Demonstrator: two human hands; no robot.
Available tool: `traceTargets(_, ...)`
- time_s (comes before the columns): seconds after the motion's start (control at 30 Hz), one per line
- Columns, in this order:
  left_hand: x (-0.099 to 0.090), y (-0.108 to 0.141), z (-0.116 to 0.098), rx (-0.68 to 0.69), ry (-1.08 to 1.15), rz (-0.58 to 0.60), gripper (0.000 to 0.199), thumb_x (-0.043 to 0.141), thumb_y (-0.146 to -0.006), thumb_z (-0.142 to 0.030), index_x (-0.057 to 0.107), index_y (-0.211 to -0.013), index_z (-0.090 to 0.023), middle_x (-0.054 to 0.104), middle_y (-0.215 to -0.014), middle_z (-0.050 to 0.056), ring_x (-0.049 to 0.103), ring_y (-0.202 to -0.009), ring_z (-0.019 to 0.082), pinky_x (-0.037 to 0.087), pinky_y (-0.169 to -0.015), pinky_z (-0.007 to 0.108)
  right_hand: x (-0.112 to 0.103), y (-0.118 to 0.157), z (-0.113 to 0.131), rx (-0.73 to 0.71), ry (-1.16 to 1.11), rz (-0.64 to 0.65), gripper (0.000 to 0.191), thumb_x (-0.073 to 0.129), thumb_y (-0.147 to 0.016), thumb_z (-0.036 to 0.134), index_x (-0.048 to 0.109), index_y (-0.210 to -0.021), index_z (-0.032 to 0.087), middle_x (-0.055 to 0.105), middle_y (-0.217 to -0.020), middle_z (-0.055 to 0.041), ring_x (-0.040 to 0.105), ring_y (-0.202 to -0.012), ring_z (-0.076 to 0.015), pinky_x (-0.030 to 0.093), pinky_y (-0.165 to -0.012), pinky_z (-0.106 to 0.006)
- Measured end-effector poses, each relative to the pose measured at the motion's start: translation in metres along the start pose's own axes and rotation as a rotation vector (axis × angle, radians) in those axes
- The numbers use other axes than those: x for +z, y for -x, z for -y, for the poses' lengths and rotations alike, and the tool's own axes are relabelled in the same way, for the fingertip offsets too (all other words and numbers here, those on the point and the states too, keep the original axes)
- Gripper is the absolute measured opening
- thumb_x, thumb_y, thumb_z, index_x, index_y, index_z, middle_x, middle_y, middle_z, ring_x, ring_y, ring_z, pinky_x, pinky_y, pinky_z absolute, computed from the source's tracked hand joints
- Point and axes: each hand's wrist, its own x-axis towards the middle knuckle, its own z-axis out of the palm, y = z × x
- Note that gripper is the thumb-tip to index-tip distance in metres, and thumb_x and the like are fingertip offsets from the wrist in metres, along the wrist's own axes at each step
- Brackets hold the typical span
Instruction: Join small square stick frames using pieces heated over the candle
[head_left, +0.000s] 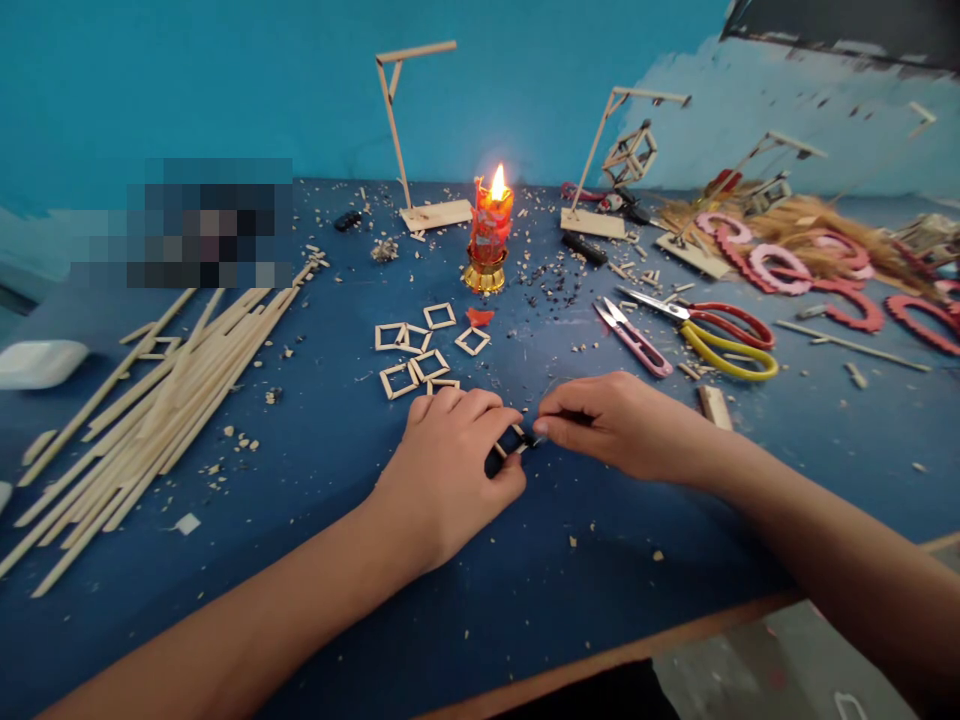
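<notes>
Head view — left hand (454,475) clamped on frame (519,433), right hand (611,428) pinched together — candle (492,222) in gold holder (484,277)

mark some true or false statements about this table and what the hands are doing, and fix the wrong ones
1. The candle is lit. True.
2. The scissors with red and yellow handles lie to the right of the candle. True.
3. The left hand is holding those scissors. False: it holds a small wooden frame.
4. The long sticks are on the right side of the table. False: they lie on the left side.
5. The candle stands in a gold-coloured holder. True.
6. The right hand is touching the holder. False: its fingertips are close to the small wooden frame.
</notes>
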Motion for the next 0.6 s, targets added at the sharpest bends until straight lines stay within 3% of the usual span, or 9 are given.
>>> traceTargets(0.4, -0.0005, 0.0003, 0.0008, -0.003, 0.004, 0.001, 0.028, 0.051, -0.080, -0.027, 0.062, -0.105, -0.022, 0.060, -0.106, 0.003, 0.047, -0.099, 0.025, 0.033, -0.085, 0.041, -0.0026, 0.0013, -0.0014, 0.058, 0.006, -0.024, 0.032, 0.044, -0.088, 0.039, 0.062, -0.074, 0.018, 0.058, -0.061, 0.0009, 0.046, -0.054, -0.0086, 0.028, -0.049, -0.023)
traceTargets(0.6, 0.0000, 0.0006, 0.0011, -0.005, 0.008, 0.002, 0.028, 0.051, -0.080, -0.027, 0.062, -0.106, -0.023, 0.060, -0.107, 0.003, 0.047, -0.099, 0.025, 0.033, -0.085, 0.041, -0.0028, 0.0016, -0.0020, 0.094, -0.049, -0.066, 0.025, 0.049, -0.085, 0.038, 0.064, -0.078, 0.019, 0.058, -0.058, 0.0029, 0.044, -0.051, -0.0074, 0.029, -0.048, -0.021)
